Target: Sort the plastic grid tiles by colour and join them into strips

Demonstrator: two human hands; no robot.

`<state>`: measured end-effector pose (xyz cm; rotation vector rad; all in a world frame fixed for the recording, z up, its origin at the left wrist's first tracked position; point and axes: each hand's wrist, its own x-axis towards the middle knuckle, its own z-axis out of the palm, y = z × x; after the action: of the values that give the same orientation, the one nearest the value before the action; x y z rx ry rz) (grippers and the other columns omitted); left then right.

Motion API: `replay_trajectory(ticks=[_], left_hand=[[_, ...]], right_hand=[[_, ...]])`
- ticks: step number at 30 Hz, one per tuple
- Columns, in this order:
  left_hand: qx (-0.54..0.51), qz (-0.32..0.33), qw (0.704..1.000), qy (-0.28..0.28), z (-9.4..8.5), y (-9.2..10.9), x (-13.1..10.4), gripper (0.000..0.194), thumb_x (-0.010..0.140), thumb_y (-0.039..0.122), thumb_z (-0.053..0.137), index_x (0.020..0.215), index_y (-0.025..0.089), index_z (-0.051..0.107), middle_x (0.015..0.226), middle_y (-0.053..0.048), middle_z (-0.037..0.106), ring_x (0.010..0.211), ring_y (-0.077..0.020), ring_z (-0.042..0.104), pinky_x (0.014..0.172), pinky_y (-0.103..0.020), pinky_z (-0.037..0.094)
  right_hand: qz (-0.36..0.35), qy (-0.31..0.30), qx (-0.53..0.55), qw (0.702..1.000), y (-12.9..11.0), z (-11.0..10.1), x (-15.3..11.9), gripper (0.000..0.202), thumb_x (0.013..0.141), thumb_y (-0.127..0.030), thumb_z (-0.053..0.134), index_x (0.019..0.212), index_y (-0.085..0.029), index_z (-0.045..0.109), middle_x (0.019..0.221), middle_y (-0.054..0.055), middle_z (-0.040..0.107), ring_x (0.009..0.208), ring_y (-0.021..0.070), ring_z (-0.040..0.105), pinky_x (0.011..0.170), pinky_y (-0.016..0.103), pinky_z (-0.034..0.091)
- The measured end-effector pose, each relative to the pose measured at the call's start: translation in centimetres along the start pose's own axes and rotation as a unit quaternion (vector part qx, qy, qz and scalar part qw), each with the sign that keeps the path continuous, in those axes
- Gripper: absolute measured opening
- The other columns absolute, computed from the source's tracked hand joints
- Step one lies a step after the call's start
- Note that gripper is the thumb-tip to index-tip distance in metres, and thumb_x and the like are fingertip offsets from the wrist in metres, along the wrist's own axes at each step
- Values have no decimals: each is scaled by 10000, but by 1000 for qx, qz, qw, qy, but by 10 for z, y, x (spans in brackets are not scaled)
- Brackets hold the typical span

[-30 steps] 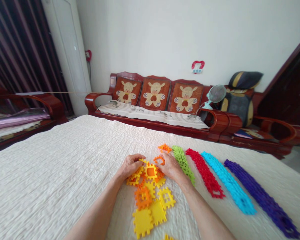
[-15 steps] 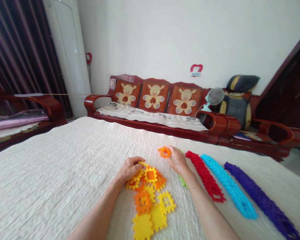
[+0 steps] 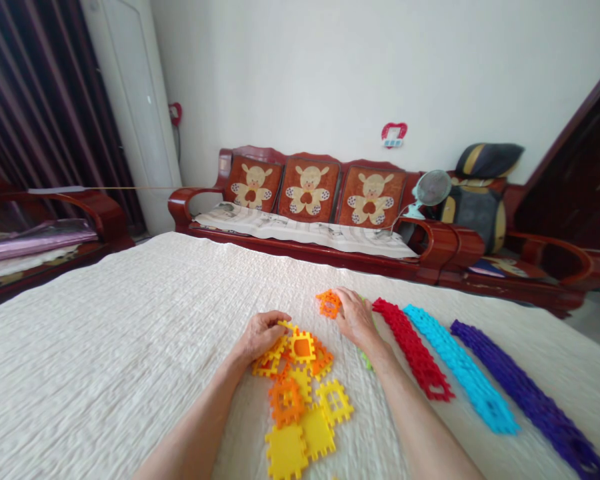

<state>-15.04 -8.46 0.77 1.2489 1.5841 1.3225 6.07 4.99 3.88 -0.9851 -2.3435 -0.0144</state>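
Bed (image 3: pixel 105 347): white quilted cover, bore all pieces. Sofa (image 3: pixel 310 213): red wood, beyond the bed. Strips, laid side by side right of the hands: purple (image 3: pixel 525 393), blue (image 3: pixel 460 367), red (image 3: pixel 413 350). Tile pile (image 3: pixel 300 393): yellow and orange, loose, between the forearms. Left hand (image 3: pixel 260 337): grip closed on a yellow tile (image 3: pixel 280 343) at the pile's far edge. Right hand (image 3: pixel 355 320): fingers pinched an orange tile (image 3: pixel 329 303) beyond the pile.

Bare quilt (image 3: pixel 130 320) left; tile pile (image 3: pixel 300 393) centre, 3 strips (image 3: pixel 460 363) right.
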Motion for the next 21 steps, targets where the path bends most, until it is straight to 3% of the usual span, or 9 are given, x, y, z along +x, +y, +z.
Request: replay_trajectory(ticks=[5, 8, 13, 18, 21], left_hand=[[1, 3, 1000, 2, 0, -1, 0, 330, 648, 274, 558, 935, 149, 665, 633, 25, 566, 522, -86, 456, 499, -205, 343], [5, 10, 1000, 9, 0, -2, 1, 326, 643, 271, 560, 927, 153, 670, 624, 29, 552, 536, -89, 459, 502, -203, 344], [19, 15, 1000, 17, 1, -3, 1, 319, 656, 259, 541, 927, 159, 676, 616, 31, 545, 537, -87, 451, 511, -203, 345], [33, 19, 999, 11, -1, 4, -3, 349, 680, 279, 543, 978, 156, 678, 655, 15, 583, 560, -99, 480, 524, -208, 366], [18, 34, 999, 5, -3, 12, -8, 385, 698, 319, 570, 1032, 160, 674, 761, -19, 638, 662, -131, 546, 609, -227, 419]], right_hand=[[3, 37, 116, 993, -9, -7, -5, 417, 736, -97, 404, 1123, -158, 548, 1078, 93, 615, 982, 185, 567, 894, 334, 424], [11, -12, 205, 979, -28, -11, -22, 358, 757, -161, 448, 1095, -183, 565, 1035, 66, 642, 854, 157, 605, 804, 305, 474], [41, -106, 311, 943, -61, -23, -45, 292, 801, -266, 485, 1064, -190, 585, 1022, 62, 661, 889, 167, 615, 771, 282, 493], [41, -112, 313, 942, -71, -19, -47, 278, 761, -248, 519, 1015, -193, 617, 983, 50, 672, 852, 166, 615, 805, 298, 487], [60, -111, 342, 931, -71, -13, -45, 251, 745, -249, 533, 972, -192, 624, 928, 43, 679, 808, 163, 618, 765, 289, 500]])
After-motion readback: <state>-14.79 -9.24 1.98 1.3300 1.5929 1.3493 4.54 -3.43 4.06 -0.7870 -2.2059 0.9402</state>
